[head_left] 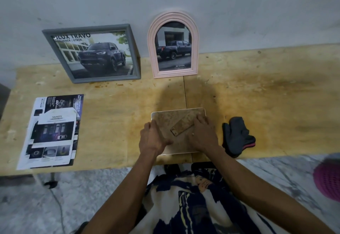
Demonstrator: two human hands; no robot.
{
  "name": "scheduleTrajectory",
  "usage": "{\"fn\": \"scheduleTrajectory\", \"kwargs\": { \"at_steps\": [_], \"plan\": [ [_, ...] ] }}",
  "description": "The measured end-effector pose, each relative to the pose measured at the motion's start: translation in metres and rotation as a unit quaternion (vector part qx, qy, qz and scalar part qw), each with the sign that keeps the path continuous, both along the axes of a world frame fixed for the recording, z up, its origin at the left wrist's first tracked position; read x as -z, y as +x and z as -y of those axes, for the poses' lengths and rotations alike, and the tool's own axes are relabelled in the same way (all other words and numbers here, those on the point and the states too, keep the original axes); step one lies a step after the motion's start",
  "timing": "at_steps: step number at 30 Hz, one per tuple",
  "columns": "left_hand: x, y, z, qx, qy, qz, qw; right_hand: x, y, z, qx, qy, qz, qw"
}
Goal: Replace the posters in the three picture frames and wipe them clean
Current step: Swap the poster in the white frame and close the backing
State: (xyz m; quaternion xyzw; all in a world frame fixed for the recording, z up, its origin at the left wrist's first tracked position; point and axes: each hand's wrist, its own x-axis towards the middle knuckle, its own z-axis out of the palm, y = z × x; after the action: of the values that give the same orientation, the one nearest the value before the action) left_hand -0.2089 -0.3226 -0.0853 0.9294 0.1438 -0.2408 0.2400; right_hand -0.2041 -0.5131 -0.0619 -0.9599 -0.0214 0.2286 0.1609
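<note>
Lying face down at the table's (257, 90) near edge, a white frame (181, 113) is showing its brown backing board, with the left hand (153, 138) gripping its left edge and the right hand (203, 135) pressing flat, fingers extended, on the board's right side. Between the hands, the fold-out stand (182, 127) is lying angled. Beyond them, a grey frame (95, 53) and pink arched frame (173, 45) are leaning on the wall; loose posters (53, 132) are sitting well left, a dark cloth (238, 136) just right.
</note>
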Motion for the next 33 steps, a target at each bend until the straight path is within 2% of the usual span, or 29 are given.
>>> {"fn": "scheduleTrajectory", "kwargs": {
  "at_steps": [7, 15, 21, 27, 33],
  "plan": [
    [-0.003, -0.001, 0.006, 0.042, 0.046, -0.030, 0.998, 0.022, -0.002, 0.006, -0.013, -0.033, -0.056, 0.998],
    [-0.009, 0.005, 0.010, 0.062, 0.066, -0.057, 0.994, 0.014, 0.010, 0.015, -0.063, -0.064, -0.065, 0.994],
    [-0.008, -0.002, 0.006, 0.066, 0.043, -0.034, 0.996, 0.016, 0.013, 0.044, -0.149, -0.047, -0.098, 0.983],
    [-0.004, 0.007, -0.015, 0.123, 0.018, -0.065, 0.990, 0.020, 0.008, 0.046, -0.156, -0.076, -0.075, 0.982],
    [-0.002, 0.004, -0.015, 0.085, -0.008, -0.037, 0.996, 0.018, 0.011, 0.035, -0.141, -0.092, -0.081, 0.982]
  ]
}}
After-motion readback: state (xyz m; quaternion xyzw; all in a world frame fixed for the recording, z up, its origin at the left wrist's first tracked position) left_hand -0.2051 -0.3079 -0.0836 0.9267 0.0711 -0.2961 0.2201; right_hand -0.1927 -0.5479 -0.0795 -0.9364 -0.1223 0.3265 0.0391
